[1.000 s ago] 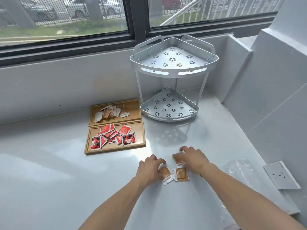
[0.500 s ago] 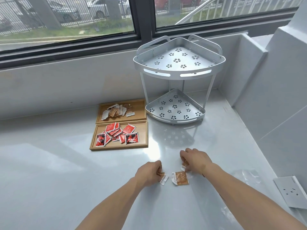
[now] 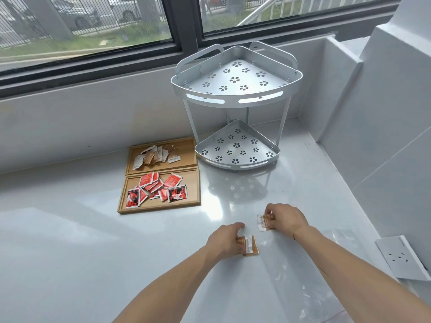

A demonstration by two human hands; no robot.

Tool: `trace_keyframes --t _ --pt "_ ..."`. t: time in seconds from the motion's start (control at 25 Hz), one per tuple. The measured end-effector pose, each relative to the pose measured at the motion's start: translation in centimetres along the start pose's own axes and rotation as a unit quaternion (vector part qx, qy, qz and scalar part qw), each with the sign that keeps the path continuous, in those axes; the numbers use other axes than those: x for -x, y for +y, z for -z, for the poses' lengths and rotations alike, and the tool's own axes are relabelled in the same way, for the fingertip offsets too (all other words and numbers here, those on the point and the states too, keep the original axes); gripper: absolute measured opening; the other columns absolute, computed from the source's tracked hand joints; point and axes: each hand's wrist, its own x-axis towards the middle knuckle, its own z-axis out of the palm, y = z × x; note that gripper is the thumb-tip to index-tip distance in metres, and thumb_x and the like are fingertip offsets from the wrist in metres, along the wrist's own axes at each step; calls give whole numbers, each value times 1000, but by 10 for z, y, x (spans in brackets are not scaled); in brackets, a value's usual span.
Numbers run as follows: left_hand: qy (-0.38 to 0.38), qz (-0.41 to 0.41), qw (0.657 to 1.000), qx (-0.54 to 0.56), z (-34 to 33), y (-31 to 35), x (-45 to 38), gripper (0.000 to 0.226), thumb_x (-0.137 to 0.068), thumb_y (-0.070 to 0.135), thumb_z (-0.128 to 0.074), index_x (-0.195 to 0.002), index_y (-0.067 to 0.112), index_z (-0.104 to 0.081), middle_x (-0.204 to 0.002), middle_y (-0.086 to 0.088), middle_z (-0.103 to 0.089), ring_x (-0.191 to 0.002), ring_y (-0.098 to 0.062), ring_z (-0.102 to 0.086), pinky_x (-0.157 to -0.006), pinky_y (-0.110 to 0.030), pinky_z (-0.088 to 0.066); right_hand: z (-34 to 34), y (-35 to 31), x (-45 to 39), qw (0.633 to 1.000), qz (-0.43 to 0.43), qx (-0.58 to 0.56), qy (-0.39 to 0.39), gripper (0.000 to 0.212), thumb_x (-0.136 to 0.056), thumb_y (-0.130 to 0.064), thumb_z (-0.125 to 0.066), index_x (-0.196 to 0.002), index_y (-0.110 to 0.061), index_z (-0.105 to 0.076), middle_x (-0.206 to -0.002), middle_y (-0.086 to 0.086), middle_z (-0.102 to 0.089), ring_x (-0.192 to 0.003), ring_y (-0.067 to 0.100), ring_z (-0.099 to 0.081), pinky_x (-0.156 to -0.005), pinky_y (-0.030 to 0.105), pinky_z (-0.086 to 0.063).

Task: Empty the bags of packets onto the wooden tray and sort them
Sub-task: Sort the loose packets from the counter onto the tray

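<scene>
Glossy white tabletop (image 3: 70, 241) below a dark-framed window (image 3: 184, 24) along the top of the frame; white walls at right. At lower centre, the left hand (image 3: 225, 241) has its fingers closed on brown packets (image 3: 249, 245), and the right hand (image 3: 288, 219) pinches another brown packet (image 3: 263, 222). Left of centre lies the wooden tray (image 3: 161, 208), red packets (image 3: 156, 191) in its near compartment, brown ones in the far. A two-tier metal rack (image 3: 235, 99) stands just beside it.
</scene>
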Motion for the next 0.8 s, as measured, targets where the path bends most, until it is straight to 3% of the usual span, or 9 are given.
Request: trace_keyframes --t 0.12,0.24,0.44,0.6,0.68,0.8 --pt "42 -11 996 -76 -10 2 1 53 -83 25 -63 -134 20 -50 -118 -8 -65 -111 -31 -59 -85 -36 -49 -5 -1 2 1000 -8 1 8 29 -84 -23 -59 -112 -28 -59 -112 0 -66 -102 25 -61 -76 33 -44" --pt "88 -47 986 -131 -14 2 4 35 -84 24 -61 -118 17 -61 -111 -7 -65 -107 -30 -57 -72 -32 -36 -7 -3 4 1000 -15 10 12 29 -85 -22 -56 -113 -28 -58 -112 1 -66 -102 26 -61 -75 33 -44" --pt "80 -44 992 -87 -10 -13 9 29 -83 23 -61 -111 17 -59 -117 -4 -51 -111 -24 -45 -74 -31 -40 -10 -15 9 999 -29 33 27 27 -84 -13 -50 -108 -25 -57 -104 1 -67 -96 26 -60 -66 31 -39" --pt "57 1 998 -12 11 -46 20 14 -83 24 -59 -93 21 -49 -94 -1 -56 -87 -23 -51 -63 -30 -36 -10 -35 8 993 -33 101 57 31 -80 -7 -46 -103 -24 -59 -97 0 -69 -96 26 -58 -66 31 -35" --pt "53 31 998 10 22 -72 27 18 -83 25 -58 -98 21 -49 -92 -4 -61 -83 -25 -54 -62 -30 -39 -12 -50 5 992 -31 115 49 31 -79 -8 -46 -102 -22 -60 -94 -1 -68 -95 25 -59 -66 31 -34" --pt "39 68 997 16 42 -112 41 34 -80 24 -59 -113 25 -53 -103 -6 -69 -91 -26 -65 -73 -36 -54 -15 -78 1 994 -24 102 29 20 -82 -15 -48 -97 -21 -60 -93 -1 -68 -95 24 -61 -68 31 -36"
